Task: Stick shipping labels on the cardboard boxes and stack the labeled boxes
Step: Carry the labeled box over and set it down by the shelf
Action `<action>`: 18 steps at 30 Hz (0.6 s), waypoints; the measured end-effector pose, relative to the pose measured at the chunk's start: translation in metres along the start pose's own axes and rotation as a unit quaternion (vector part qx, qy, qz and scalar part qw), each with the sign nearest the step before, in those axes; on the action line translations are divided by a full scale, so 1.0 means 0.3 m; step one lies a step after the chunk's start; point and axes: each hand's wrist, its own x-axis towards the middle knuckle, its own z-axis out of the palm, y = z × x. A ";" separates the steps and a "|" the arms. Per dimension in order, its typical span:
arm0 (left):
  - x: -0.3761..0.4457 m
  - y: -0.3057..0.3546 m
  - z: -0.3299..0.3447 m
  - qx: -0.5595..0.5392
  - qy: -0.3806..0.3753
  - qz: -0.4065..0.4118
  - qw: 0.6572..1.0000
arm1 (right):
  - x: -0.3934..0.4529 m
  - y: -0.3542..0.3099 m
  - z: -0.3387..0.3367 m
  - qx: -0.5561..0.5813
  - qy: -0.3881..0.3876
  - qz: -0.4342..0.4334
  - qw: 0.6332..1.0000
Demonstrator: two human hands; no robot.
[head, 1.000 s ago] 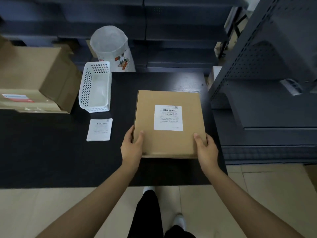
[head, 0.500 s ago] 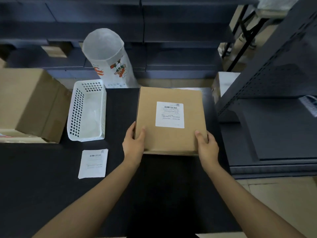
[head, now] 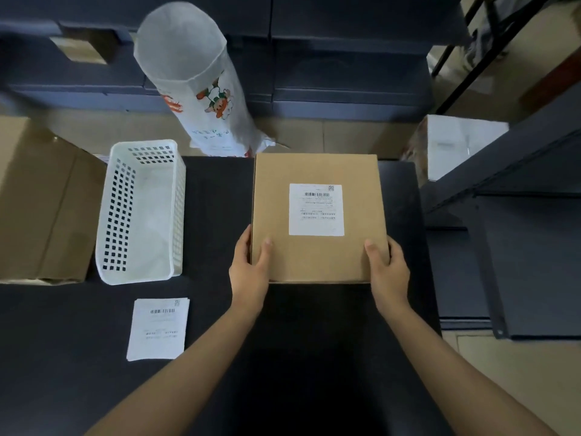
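A flat cardboard box (head: 317, 256) sits on the bench (head: 283, 341) toward its far right, a shipping label (head: 316, 209) on its top. The left hand (head: 248, 272) and right hand (head: 388, 270) grip its near corners. Left of it stands a basket (head: 141, 212), then a large carton (head: 41, 209). A stack of labels (head: 157, 330) lies in front of the basket. A bag (head: 195, 80) stands behind the bench; shelving (head: 518, 215) stands to the right.

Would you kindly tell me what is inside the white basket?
The white basket looks empty; its pale floor shows with nothing lying on it. Only the strip just behind its near wall is hidden from view.
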 end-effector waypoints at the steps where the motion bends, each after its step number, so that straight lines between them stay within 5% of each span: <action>1: -0.001 0.000 -0.001 -0.001 -0.004 -0.001 1.000 | 0.000 0.002 0.000 -0.003 -0.001 0.001 1.000; 18: -0.002 0.037 -0.051 0.018 -0.013 0.028 0.999 | -0.052 -0.041 0.018 -0.019 -0.023 -0.017 0.999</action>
